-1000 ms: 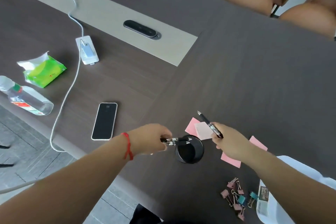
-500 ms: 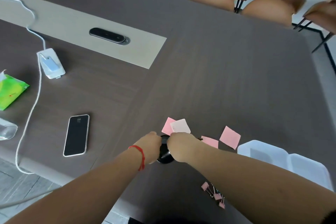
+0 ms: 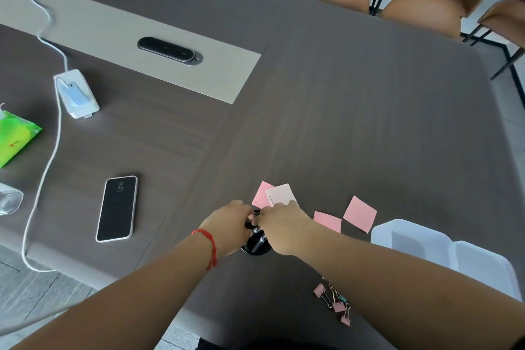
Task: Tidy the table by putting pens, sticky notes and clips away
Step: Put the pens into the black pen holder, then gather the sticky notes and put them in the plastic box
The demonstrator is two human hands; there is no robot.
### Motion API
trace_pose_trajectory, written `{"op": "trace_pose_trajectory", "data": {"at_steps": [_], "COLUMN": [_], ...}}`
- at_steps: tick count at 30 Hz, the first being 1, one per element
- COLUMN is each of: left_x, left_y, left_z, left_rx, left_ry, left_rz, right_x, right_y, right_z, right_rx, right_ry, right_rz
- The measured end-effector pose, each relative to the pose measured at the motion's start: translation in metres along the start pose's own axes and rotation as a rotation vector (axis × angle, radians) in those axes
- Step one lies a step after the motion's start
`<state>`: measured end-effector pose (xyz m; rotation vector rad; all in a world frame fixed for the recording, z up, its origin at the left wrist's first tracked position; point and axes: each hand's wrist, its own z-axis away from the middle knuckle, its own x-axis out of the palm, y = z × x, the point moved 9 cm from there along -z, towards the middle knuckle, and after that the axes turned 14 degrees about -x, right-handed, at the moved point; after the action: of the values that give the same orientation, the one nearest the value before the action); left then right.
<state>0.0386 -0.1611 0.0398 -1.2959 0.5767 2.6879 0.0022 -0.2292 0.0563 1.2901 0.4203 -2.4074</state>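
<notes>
Binder clips [image 3: 335, 302]: a loose pink cluster, one teal among them, is seen low in the frame under the right forearm, nearest the viewer
Pen cup [image 3: 257, 247]: a black cup at lower centre, mostly hidden by both hands; pen ends are seen inside it
Left hand [image 3: 227, 226]: curled against the cup's left rim; whether anything is gripped cannot be told
Right hand [image 3: 284, 229]: bent over the cup mouth, fingers hidden; its hold cannot be told
Sticky notes [image 3: 359, 213]: four pink squares lie just beyond and right of the cup
Nearer hand: the right is judged closer to the notes, which lie flat on the worktop [image 3: 369, 122]
White box [image 3: 426, 244]: open, at the right edge
</notes>
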Motion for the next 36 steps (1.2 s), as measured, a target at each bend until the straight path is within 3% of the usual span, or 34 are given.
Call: {"op": "trace_pose_trajectory", "data": {"at_steps": [4, 7, 9, 11, 15, 25, 36], "left_x": [-0.02, -0.041, -0.048, -0.048, -0.019, 0.023, 0.039], "left_y": [-0.002, -0.023, -0.042, -0.05, -0.039, 0.007, 0.024], "left_z": [-0.001, -0.015, -0.033, -0.057, -0.098, -0.147, -0.154], "left_rx": [0.005, -0.178, -0.343, -0.426, -0.417, -0.177, -0.227], "left_ry": [0.083, 0.096, 0.076, 0.033, -0.15, -0.071, -0.064], "left_rz": [0.017, 0.202, 0.389, 0.433, 0.412, 0.147, 0.084], "right_x": [-0.026, -0.014, 0.021, 0.057, 0.105, 0.118, 0.134], "right_y": [0.025, 0.086, 0.12, 0.136, 0.149, 0.138, 0.125], "right_z": [0.014, 0.037, 0.048, 0.047, 0.029, -0.013, -0.026], "right_rx": [-0.048, 0.235, 0.486, 0.631, 0.786, 0.949, 0.948], "right_ry": [0.328, 0.589, 0.67, 0.625, 0.511, 0.371, 0.392], "right_rz": [-0.191, -0.627, -0.917, -1.015, -1.13, -0.934, -1.155]}}
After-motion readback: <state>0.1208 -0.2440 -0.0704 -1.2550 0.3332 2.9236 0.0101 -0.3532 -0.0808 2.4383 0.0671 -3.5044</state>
